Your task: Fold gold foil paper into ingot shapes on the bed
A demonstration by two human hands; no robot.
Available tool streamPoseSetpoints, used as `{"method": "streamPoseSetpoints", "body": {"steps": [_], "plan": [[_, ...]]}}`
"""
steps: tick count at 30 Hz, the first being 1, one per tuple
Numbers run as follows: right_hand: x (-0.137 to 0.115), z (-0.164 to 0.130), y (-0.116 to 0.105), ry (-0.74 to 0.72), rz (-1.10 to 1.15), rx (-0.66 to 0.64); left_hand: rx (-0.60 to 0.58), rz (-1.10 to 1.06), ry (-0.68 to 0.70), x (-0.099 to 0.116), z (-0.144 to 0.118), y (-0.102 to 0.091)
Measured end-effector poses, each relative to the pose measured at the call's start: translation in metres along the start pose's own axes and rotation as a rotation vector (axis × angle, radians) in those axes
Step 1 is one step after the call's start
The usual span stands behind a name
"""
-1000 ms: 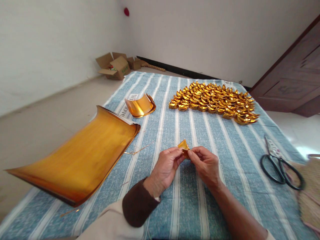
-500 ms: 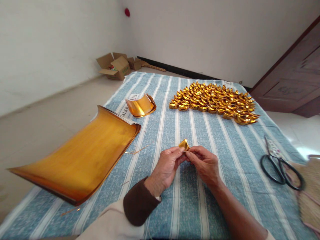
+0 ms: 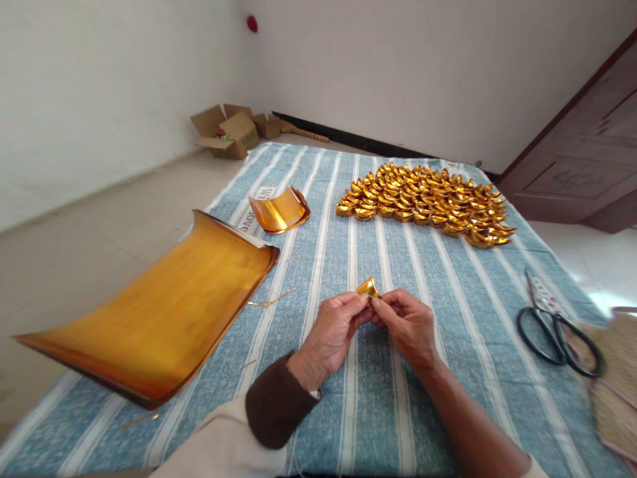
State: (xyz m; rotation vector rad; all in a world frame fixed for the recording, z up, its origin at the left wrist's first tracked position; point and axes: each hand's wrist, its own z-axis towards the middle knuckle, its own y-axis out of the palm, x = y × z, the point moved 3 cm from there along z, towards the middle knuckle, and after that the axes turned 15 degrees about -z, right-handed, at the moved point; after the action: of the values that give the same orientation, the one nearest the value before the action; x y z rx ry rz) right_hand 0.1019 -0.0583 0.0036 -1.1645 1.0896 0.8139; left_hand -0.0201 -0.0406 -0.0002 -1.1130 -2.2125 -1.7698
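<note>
Between my fingertips, above the middle of the table, is a small piece of gold foil paper point(image 3: 368, 287), curved and partly folded. My left hand point(image 3: 332, 330) pinches its left lower side, and my right hand point(image 3: 409, 326) pinches its right lower side. The fingers hide the paper's lower part. Farther back on the right lies a cluster of folded gold paper ingots point(image 3: 423, 196) in close rows. A small stack of curved gold foil strips point(image 3: 279, 211) rests at the back left. Large gold foil sheets point(image 3: 159, 305) lie stacked at the left edge.
A blue and white striped cloth point(image 3: 318, 265) covers the table. Black-handled scissors point(image 3: 555, 332) lie at the right edge, beside a tan woven mat point(image 3: 620, 392). Thin gold scraps point(image 3: 273, 299) are scattered near the sheets. Cardboard boxes point(image 3: 231, 133) stand on the floor behind.
The gold paper has tilted slightly between my fingers, and my right thumb has shifted a little along its lower edge. Everything else stays in place.
</note>
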Motion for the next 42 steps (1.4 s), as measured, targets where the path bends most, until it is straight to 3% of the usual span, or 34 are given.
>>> {"method": "streamPoseSetpoints", "body": {"steps": [19,34,42], "plan": [[-0.001,0.003,-0.002,0.128,0.103,-0.045,-0.060,0.208,0.057,-0.003,-0.002,0.004],[0.004,0.004,-0.002,0.228,0.171,-0.070,-0.049,0.514,0.163,0.000,-0.003,0.006],[0.005,0.004,-0.001,0.204,0.157,-0.065,-0.054,0.553,0.203,0.003,-0.006,0.010]]}}
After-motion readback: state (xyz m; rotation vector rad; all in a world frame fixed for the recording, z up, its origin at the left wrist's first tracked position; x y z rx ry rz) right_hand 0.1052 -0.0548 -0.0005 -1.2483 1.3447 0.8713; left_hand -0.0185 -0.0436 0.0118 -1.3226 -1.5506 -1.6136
